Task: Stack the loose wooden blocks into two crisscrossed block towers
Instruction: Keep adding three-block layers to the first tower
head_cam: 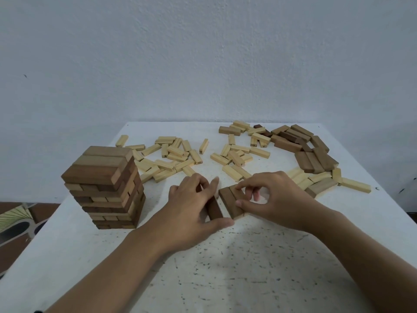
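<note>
Wood of this kind is judged stiff, light and smooth-faced, so sliding is likely; a hold across the long sides is advised. One brown block (215, 208) is gripped between thumb and fingers of the left hand (191, 206) at the table's (248, 256) centre. Just beside it, at 3 o'clock, a pair of brown blocks (230, 203) is pinched by the right hand (275, 199). A tower (106, 188) stands at 9 o'clock. Loose pale blocks (176, 154) lie at 12 and a brown pile (311, 152) at 1.

Half hidden under left hand (191, 206): dark block (215, 210). Partly under right hand (275, 195): dark pair (229, 199). Blurred: left index fingertip (216, 180). Unreadably small: numbers on pale blocks (176, 154).
</note>
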`<action>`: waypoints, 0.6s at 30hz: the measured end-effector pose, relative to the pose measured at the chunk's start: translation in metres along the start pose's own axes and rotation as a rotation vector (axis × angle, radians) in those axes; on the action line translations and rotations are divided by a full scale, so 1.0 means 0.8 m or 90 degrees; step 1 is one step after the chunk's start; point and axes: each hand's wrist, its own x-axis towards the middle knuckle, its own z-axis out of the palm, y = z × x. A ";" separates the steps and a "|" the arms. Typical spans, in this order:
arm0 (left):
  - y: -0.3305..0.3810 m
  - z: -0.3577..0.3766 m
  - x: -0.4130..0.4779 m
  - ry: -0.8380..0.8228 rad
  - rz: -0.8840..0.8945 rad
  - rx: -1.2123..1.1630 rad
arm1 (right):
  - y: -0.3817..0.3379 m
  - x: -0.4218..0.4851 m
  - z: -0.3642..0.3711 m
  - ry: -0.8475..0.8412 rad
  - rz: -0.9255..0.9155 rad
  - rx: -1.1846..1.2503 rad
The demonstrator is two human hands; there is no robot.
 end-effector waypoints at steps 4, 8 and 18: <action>-0.009 0.008 0.005 0.055 0.010 -0.105 | -0.007 -0.001 0.007 0.019 -0.030 0.004; -0.011 0.008 0.005 0.062 0.025 -0.137 | -0.002 -0.001 0.000 -0.010 -0.022 0.022; -0.014 0.010 0.008 0.073 0.035 -0.211 | 0.011 0.003 -0.005 -0.102 -0.029 -0.048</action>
